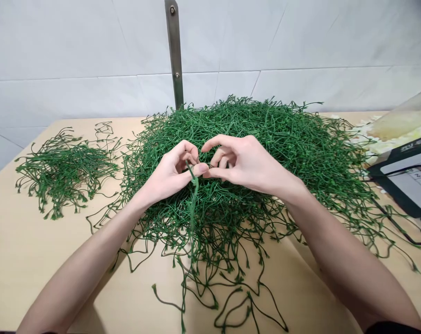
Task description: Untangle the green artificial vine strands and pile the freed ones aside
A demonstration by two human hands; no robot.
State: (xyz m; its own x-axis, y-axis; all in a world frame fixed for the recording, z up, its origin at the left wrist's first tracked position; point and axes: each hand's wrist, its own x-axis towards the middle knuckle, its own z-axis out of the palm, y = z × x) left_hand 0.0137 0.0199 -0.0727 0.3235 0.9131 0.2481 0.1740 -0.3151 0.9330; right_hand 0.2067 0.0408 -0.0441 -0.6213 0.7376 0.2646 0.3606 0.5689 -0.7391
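Note:
A large heap of thin green plastic flower stems [259, 134] with small forked tips lies in front of me. Above it, my left hand [177, 169] pinches a green plastic stem [194, 199] between thumb and curled fingers, and the stem hangs down from there. Close against its thumb tip is my right hand [247, 162], with the index finger raised and the other fingers curled in toward the thumb. A thin piece of stem runs into the right fingertips, partly hidden by them.
A smaller pile of stems [71, 167] sits on the left of the wooden table [12, 232]. At the right are white petals [370, 127], a clear plastic bag [401, 113] and a black device with a white panel [408, 178]. A metal bar [175, 51] stands before the tiled wall.

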